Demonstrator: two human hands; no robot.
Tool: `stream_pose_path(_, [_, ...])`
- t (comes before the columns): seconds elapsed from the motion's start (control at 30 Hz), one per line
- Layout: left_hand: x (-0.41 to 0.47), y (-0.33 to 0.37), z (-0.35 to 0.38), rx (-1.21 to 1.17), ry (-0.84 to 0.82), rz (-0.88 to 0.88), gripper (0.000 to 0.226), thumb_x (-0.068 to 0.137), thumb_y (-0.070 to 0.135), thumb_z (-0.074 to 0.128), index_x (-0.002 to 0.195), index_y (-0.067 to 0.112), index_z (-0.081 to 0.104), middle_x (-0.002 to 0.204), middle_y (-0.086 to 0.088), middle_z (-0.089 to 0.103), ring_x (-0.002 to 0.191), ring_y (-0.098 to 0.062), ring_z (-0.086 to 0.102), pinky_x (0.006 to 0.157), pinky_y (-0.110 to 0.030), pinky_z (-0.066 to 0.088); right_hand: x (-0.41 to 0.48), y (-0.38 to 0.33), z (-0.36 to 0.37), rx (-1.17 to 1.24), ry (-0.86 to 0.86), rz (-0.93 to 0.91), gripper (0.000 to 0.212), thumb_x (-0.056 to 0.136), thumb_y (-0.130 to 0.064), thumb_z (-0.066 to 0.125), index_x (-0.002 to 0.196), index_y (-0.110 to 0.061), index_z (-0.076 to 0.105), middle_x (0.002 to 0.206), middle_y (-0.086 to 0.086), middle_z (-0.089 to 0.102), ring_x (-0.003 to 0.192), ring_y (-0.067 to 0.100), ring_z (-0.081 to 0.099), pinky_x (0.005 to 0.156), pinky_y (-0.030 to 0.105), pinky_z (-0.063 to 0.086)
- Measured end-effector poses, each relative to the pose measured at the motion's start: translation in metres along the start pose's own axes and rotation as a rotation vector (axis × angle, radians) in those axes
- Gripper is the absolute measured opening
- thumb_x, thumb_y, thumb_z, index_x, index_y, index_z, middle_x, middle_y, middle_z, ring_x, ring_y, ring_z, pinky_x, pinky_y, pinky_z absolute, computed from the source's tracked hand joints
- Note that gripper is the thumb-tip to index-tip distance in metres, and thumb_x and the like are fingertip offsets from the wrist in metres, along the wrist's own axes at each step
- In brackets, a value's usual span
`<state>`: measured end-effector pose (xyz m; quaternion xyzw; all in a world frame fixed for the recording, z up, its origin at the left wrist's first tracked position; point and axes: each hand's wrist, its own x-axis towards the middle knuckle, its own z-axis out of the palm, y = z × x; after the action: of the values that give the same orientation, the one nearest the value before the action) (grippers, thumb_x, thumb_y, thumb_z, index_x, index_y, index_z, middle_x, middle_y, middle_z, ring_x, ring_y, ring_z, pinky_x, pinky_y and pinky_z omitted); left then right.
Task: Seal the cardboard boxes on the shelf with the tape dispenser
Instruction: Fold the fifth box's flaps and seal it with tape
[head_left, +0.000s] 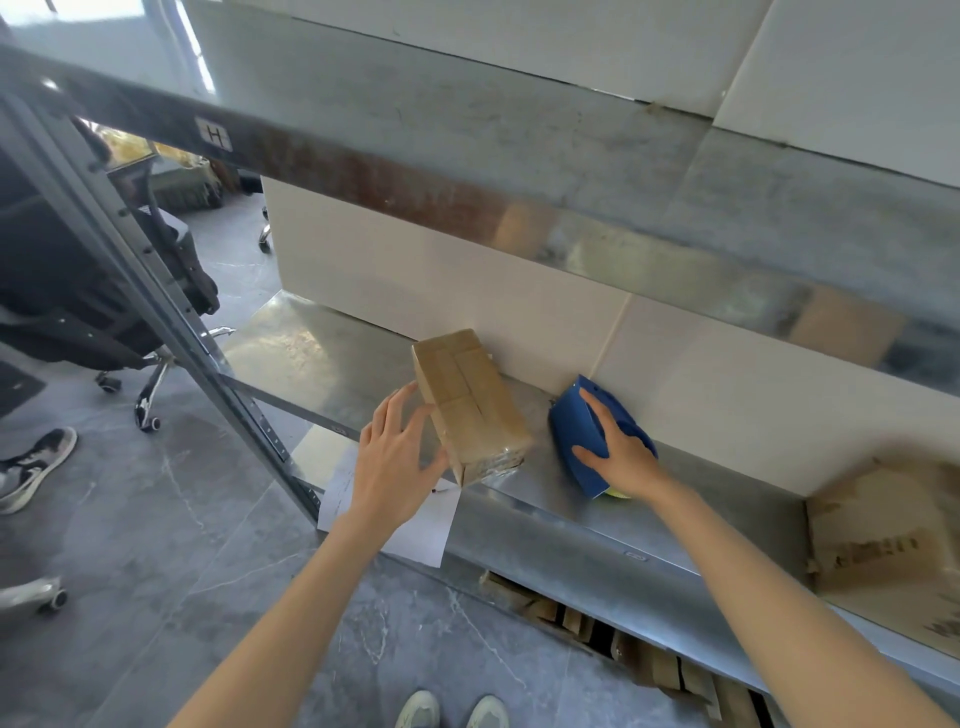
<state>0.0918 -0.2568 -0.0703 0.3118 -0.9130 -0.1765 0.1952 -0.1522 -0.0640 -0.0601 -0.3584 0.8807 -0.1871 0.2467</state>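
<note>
A small oblong cardboard box (470, 402) lies on the metal shelf (545, 493), with tape along its top seam and over its near end. My left hand (397, 457) touches the box's left side with spread, straight fingers. To the right, a blue tape dispenser (576, 436) rests on the shelf against the white wall. My right hand (623, 447) lies on top of the dispenser, thumb on its left face and fingers over its far side. A larger worn cardboard box (883, 551) stands at the shelf's right end, blurred.
An upper shelf (467, 156) overhangs the work area. A grey upright post (171, 322) bounds the shelf on the left. White paper sheets (415, 525) hang off the shelf's front edge. Flattened cardboard (623, 644) lies on a lower level. An office chair (104, 291) and a person's shoe (36, 467) stand left.
</note>
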Motion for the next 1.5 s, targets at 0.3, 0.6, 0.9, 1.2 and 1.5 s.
stream_pose_path(0.3, [-0.004, -0.005, 0.0, -0.007, -0.026, -0.006, 0.051, 0.088, 0.035, 0.07, 0.134, 0.018, 0.055, 0.156, -0.006, 0.035, 0.142, -0.027, 0.026, 0.11, -0.049, 0.034, 0.007, 0.01, -0.008, -0.02, -0.115, -0.058, 0.081, 0.096, -0.024, 0.062, 0.141, -0.066, 0.009, 0.129, 0.03, 0.056, 0.1, 0.046, 0.062, 0.079, 0.048, 0.053])
stream_pose_path(0.6, [-0.007, 0.007, -0.002, -0.058, -0.1, 0.023, 0.05, 0.091, 0.032, 0.067, 0.137, 0.019, 0.052, 0.154, -0.002, 0.037, 0.143, -0.024, 0.029, 0.111, -0.044, 0.032, -0.006, -0.007, -0.019, -0.071, 0.0, -0.035, 0.054, 0.098, -0.023, 0.054, 0.139, -0.051, 0.03, 0.067, 0.011, 0.05, 0.049, 0.016, 0.042, 0.05, 0.03, 0.036])
stream_pose_path(0.9, [-0.001, 0.03, -0.013, -0.193, -0.131, 0.08, 0.034, 0.096, 0.024, 0.06, 0.13, 0.023, 0.058, 0.14, 0.005, 0.05, 0.133, -0.018, 0.041, 0.104, -0.032, 0.03, -0.044, -0.046, -0.054, -0.124, 0.029, -0.223, 0.045, 0.095, -0.042, 0.057, 0.125, -0.063, 0.03, 0.094, 0.015, 0.065, 0.074, 0.034, 0.062, 0.066, 0.043, 0.052])
stream_pose_path(1.2, [0.02, 0.034, -0.038, -0.428, -0.146, 0.106, 0.029, 0.094, 0.019, 0.064, 0.121, 0.028, 0.065, 0.119, 0.014, 0.062, 0.104, -0.007, 0.059, 0.09, -0.031, 0.05, -0.081, -0.077, -0.056, -0.18, -0.009, -0.398, 0.043, 0.097, -0.042, 0.054, 0.127, -0.063, 0.031, 0.076, 0.007, 0.063, 0.063, 0.023, 0.058, 0.069, 0.043, 0.052])
stream_pose_path(1.5, [0.025, 0.032, -0.056, -0.677, -0.449, 0.059, 0.042, 0.092, -0.006, 0.058, 0.121, 0.022, 0.069, 0.111, 0.005, 0.074, 0.106, -0.004, 0.067, 0.097, -0.027, 0.052, -0.098, -0.086, -0.033, -0.483, 0.104, -0.663, 0.047, 0.095, -0.06, 0.045, 0.14, -0.052, 0.038, 0.046, -0.006, 0.029, 0.045, 0.006, 0.031, 0.052, 0.027, 0.028])
